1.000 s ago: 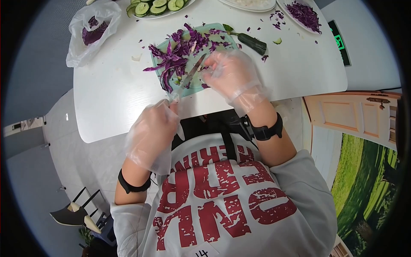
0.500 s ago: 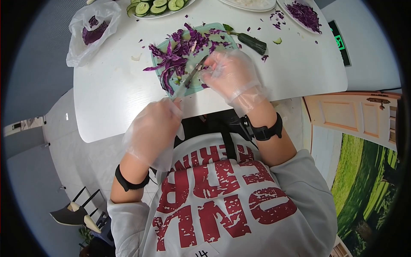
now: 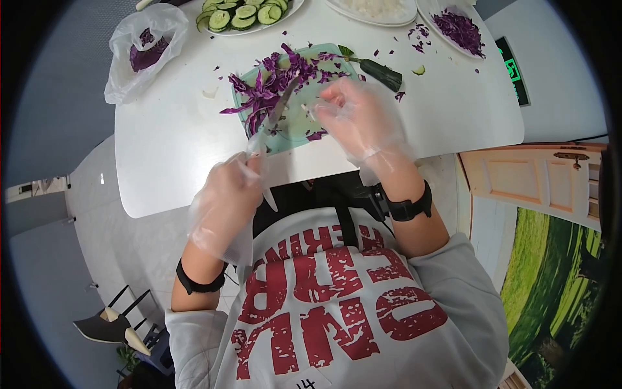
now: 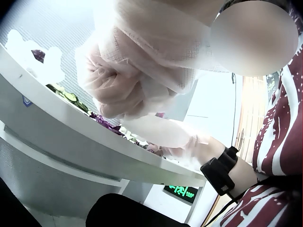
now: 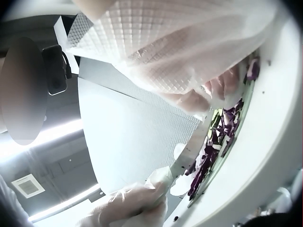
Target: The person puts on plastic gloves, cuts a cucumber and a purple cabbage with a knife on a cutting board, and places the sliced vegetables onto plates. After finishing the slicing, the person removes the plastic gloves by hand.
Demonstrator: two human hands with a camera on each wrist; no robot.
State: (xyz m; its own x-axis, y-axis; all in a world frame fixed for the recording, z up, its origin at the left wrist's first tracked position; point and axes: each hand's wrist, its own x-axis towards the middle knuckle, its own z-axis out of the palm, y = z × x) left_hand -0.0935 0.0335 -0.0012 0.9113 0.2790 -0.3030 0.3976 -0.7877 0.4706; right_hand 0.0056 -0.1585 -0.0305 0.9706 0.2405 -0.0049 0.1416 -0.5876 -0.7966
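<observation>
Both hands wear clear plastic gloves. My left hand [image 3: 228,185] grips a knife [image 3: 282,104] at its handle, off the table's front edge. The blade points up and away, over the cutting board. My right hand [image 3: 363,120] hovers over the board's right side, fingers loosely bent, a small gap from the blade in the head view. No object shows between its fingers. The pale green cutting board [image 3: 298,126] carries shredded purple cabbage [image 3: 259,100], heaped at its left and far side, with small scraps near the front. In the right wrist view the blade [image 5: 191,149] spans between both hands.
A cucumber end [image 3: 381,74] lies at the board's far right corner. Along the far side are cucumber slices [image 3: 245,14] on a plate, a plate of pale shreds [image 3: 372,8], and shredded cabbage [image 3: 459,32] on another. A plastic bag [image 3: 123,81] with cabbage stands far left. Scraps dot the table.
My right hand has come away from the blade, shifting right with its fingers loosening. The knife tip has swung left and stands more upright. The head view has shifted slightly.
</observation>
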